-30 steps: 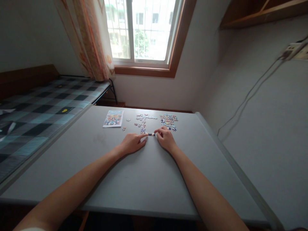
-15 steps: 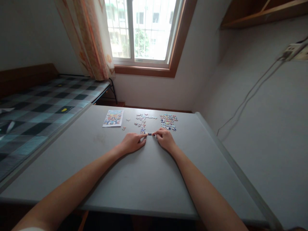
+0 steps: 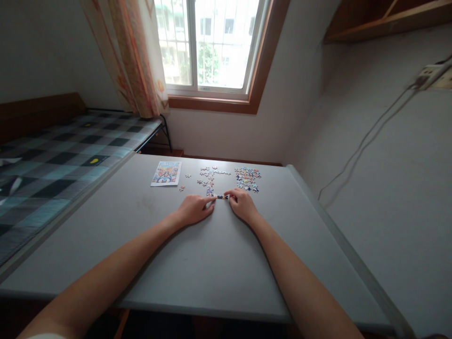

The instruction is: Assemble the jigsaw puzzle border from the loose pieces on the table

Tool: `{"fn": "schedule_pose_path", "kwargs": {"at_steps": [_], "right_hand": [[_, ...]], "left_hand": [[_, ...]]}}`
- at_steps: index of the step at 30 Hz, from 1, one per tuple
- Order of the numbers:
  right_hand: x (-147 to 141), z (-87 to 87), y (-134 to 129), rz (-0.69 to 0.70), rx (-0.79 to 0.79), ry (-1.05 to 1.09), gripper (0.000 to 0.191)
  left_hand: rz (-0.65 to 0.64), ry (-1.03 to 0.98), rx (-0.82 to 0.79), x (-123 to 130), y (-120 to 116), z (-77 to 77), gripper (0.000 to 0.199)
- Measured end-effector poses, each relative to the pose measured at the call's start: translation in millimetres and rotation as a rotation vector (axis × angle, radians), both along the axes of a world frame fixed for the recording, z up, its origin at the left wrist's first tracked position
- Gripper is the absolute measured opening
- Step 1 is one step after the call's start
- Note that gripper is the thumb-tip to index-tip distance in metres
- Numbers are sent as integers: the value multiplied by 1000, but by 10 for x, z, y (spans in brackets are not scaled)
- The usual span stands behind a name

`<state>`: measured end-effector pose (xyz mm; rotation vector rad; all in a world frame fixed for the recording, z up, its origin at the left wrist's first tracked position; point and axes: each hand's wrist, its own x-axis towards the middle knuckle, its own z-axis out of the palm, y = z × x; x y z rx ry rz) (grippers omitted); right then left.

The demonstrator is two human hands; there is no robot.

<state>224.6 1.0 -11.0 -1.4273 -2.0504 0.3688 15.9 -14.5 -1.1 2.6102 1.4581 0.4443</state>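
Observation:
A short row of dark blue and white jigsaw pieces (image 3: 220,197) lies flat on the table between my hands. My left hand (image 3: 195,208) rests on the tabletop, its index fingertip pressed against the left end of this row and the other fingers curled under. At the right end, my right hand (image 3: 242,203) has its index finger and thumb around a small jigsaw piece (image 3: 226,197). Just beyond my left fingertip stands a joined column of pieces (image 3: 210,192), running up to a top strip (image 3: 219,172). My fingers partly cover where the pieces meet.
Loose jigsaw pieces (image 3: 247,179) are spread in a pile beyond my right hand. A printed picture sheet (image 3: 166,174) lies at the back left, with stray pieces (image 3: 182,188) beside it. The grey table (image 3: 197,263) stands next to a bed (image 3: 106,136) and below a window.
My right index finger has lifted or shifted very slightly, so more of the piece at the right end of the row shows. My left hand stays in place.

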Motion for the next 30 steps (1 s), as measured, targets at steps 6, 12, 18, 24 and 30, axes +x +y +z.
{"fn": "schedule_pose_path", "kwargs": {"at_steps": [6,12,18,24,30], "right_hand": [[0,-7,4,0,0,2,30],[-2,-14,8,-2,5,-1,29],[-2,-16,9,0,14,1,29],[-1,-20,13,0,6,7,29],[2,-23,8,1,11,9,30]], "left_hand": [[-7,5,6,0,-6,17,37],[4,12,-8,6,-15,35,37],[3,5,1,1,-11,26,37],[-2,9,4,-5,-8,18,37],[0,11,-2,-2,-10,27,37]]}}
